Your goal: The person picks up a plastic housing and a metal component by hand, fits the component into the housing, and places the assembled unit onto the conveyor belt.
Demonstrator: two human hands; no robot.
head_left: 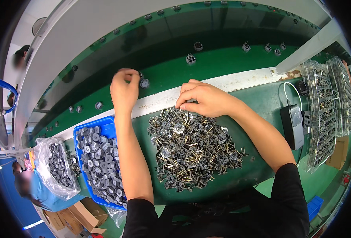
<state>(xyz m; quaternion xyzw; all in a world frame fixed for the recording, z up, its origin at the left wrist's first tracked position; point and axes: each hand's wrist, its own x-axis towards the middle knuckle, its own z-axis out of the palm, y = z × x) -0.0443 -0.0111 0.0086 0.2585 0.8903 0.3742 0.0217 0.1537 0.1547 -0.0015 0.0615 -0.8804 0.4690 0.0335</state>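
Both hands work apart: my left hand (124, 90) pinches a round grey part (144, 83) over the belt (223, 65); my right hand (201, 98), fingers narrowed, picks at the pin-legged parts pile (191, 148) below it.

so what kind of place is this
Most likely a factory assembly line: a green conveyor belt carrying spaced small parts, a heap of pinned metal components, and a blue bin of grey round caps.

Green workbench (262, 103), white conveyor rail (231, 81)
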